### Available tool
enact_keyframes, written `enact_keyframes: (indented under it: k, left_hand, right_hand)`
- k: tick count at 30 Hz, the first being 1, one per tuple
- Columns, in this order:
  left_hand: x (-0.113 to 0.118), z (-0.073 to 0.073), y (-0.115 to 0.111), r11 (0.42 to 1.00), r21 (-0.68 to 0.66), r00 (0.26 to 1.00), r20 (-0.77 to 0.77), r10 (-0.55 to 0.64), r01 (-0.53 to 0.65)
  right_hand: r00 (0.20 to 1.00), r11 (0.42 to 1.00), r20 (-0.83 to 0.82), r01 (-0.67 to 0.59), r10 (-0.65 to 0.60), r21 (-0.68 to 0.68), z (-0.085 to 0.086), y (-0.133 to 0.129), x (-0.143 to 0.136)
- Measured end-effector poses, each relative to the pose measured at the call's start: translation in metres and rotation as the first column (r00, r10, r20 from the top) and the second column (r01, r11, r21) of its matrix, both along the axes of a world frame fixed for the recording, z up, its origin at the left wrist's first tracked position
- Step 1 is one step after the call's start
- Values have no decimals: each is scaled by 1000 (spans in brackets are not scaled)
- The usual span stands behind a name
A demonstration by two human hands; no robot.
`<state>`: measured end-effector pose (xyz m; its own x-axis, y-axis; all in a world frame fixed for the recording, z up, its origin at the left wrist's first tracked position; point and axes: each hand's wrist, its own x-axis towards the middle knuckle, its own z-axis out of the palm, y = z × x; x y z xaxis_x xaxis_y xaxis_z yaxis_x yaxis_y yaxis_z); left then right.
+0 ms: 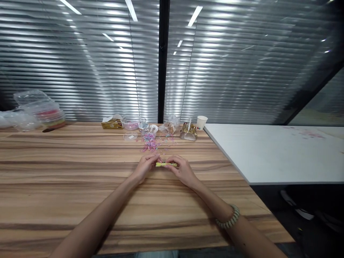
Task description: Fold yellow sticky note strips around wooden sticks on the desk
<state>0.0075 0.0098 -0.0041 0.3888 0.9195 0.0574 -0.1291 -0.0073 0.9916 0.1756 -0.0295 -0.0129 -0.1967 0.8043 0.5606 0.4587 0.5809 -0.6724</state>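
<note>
A short, narrow yellow piece (162, 164) with a flared left end is held level just above the wooden table; its exact kind is too small to tell. My right hand (180, 169) pinches it near its right end between thumb and fingers. My left hand (146, 166) is closed at its left end, thumb and fingertips together, though what lies between them is hard to see. Just beyond my hands is a loose pile of tiny pink, purple and blue pieces (149, 144), some of them ring-like, spilling toward me from a clear container (148, 131).
Along the table's (80, 186) far edge stand a gold tissue box (113, 123), a clear tub (131, 123), a round clear lid (130, 136), a crumpled plastic bag (170, 125), a gold tissue pack (188, 132) and a paper cup (201, 122). Stacked plastic containers (49, 114) sit far left.
</note>
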Motion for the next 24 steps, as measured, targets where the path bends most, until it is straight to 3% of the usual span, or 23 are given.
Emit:
enact_keyframes:
  k: [5,14,17,21,24]
  left_hand:
    - [1,1,-2,997,-70,998,48,-32,35]
    - [0,2,3,981,-162,964,225,139,-103]
    - [-1,2,1,988,-141,988,129,80,-61]
    - [0,2,-4,992,-95,995,-40,-86,82]
    - [0,1,-4,997,-29,992,-100,-79,76]
  right_hand:
    - [997,997,-16,-76,76,20,1,-3,-2]
    - [997,997,-62,-40,45,72,-1,1,2]
    - [998,996,-58,-12,17,85,1,0,1]
    - [996,994,-53,72,-67,83,2,0,2]
    - [988,993,-108,115,-110,40,0,3,3]
